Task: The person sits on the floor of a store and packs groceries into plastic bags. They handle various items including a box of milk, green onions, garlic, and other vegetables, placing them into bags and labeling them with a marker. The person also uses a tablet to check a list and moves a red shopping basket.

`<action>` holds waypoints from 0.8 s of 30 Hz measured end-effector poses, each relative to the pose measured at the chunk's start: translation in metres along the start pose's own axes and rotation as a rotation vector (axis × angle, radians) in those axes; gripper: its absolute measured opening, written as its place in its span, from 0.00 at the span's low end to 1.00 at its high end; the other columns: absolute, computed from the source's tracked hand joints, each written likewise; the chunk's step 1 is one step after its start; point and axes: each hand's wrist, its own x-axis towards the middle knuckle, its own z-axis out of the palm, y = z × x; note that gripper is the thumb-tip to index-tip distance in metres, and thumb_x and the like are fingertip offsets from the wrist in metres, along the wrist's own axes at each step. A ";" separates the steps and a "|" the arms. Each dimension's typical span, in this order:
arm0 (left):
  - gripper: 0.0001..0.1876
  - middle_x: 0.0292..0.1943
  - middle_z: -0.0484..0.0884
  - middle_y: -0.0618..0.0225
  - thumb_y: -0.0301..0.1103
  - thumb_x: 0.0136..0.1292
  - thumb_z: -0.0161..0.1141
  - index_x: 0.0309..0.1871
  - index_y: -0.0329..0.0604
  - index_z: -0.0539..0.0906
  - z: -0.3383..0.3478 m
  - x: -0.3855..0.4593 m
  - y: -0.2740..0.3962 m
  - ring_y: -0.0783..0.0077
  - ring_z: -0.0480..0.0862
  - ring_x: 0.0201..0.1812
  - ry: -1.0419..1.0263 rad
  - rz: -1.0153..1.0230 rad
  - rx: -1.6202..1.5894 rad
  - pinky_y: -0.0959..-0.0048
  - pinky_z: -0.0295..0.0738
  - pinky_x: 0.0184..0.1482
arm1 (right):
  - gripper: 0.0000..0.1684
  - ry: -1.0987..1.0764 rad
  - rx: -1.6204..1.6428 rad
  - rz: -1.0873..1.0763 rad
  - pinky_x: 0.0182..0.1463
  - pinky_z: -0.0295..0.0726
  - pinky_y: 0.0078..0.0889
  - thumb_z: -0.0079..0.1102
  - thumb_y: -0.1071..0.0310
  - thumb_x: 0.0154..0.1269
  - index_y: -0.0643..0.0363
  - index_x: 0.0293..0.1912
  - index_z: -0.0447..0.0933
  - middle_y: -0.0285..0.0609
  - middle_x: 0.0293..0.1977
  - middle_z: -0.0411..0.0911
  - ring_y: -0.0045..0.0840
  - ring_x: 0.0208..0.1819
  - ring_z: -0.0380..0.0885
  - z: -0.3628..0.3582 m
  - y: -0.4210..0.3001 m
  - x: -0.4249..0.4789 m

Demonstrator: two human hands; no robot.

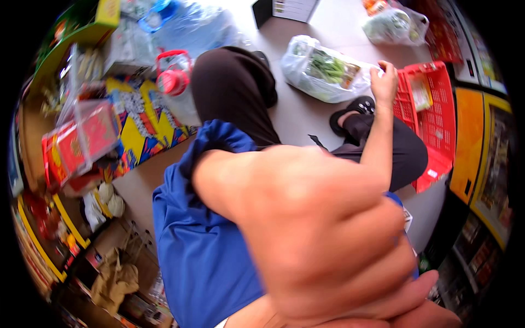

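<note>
Very close to the camera, the back of my left hand (324, 233) fills the lower middle, blurred, with its fingers towards the lower right. Whether it holds anything is hidden. Beyond it, my right hand (384, 84) pinches the edge of a white plastic bag (297, 74) on the floor between my knees. Leafy green vegetables (328, 67) show through the bag's opening. A red plastic shopping basket (445, 131) stands just right of my right hand, with a yellow-and-white package (421, 94) inside it.
Left of my knee stand a large bottle with a red cap (172, 82) and a colourful printed carton (143, 123). Another plastic bag (391, 26) of produce lies at the far right. Stocked shelves (76, 221) line the left; yellow-framed cabinets (467, 143) line the right.
</note>
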 end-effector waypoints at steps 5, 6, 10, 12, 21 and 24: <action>0.13 0.30 0.80 0.66 0.34 0.65 0.51 0.50 0.54 0.81 -0.023 -0.015 0.041 0.70 0.73 0.22 0.063 -0.014 0.160 0.77 0.67 0.24 | 0.14 -0.041 0.157 -0.131 0.47 0.73 0.38 0.61 0.64 0.52 0.57 0.40 0.76 0.41 0.35 0.79 0.33 0.41 0.78 0.008 -0.051 -0.011; 0.13 0.29 0.79 0.66 0.35 0.65 0.50 0.50 0.55 0.81 -0.030 -0.019 0.048 0.70 0.73 0.22 0.079 -0.016 0.190 0.77 0.66 0.24 | 0.13 -0.055 0.169 -0.151 0.47 0.73 0.38 0.61 0.64 0.52 0.57 0.39 0.76 0.40 0.34 0.79 0.32 0.40 0.78 0.006 -0.065 -0.018; 0.13 0.27 0.79 0.67 0.37 0.67 0.49 0.51 0.57 0.81 -0.043 -0.034 0.076 0.72 0.71 0.20 0.136 -0.031 0.288 0.78 0.65 0.22 | 0.09 -0.134 0.414 -0.255 0.45 0.75 0.35 0.60 0.68 0.54 0.58 0.36 0.78 0.42 0.32 0.80 0.32 0.37 0.79 0.003 -0.128 -0.036; 0.13 0.27 0.78 0.67 0.38 0.68 0.49 0.51 0.59 0.81 -0.047 -0.038 0.089 0.73 0.70 0.18 0.162 -0.026 0.328 0.79 0.64 0.20 | 0.08 -0.212 0.583 -0.414 0.43 0.76 0.30 0.58 0.72 0.56 0.60 0.38 0.79 0.42 0.33 0.80 0.28 0.37 0.79 -0.004 -0.191 -0.052; 0.14 0.22 0.77 0.67 0.42 0.72 0.45 0.53 0.58 0.80 -0.104 -0.090 0.151 0.75 0.68 0.14 0.294 -0.139 0.528 0.80 0.63 0.16 | 0.16 -0.531 0.597 -1.594 0.44 0.78 0.30 0.61 0.65 0.51 0.59 0.41 0.74 0.42 0.40 0.75 0.34 0.45 0.74 -0.006 -0.469 -0.189; 0.17 0.20 0.78 0.64 0.39 0.73 0.44 0.54 0.39 0.76 -0.128 -0.136 0.157 0.72 0.72 0.17 0.409 -0.273 0.831 0.78 0.66 0.18 | 0.12 -0.397 0.551 -1.719 0.39 0.79 0.32 0.57 0.65 0.51 0.62 0.35 0.76 0.44 0.35 0.75 0.34 0.39 0.75 0.018 -0.524 -0.229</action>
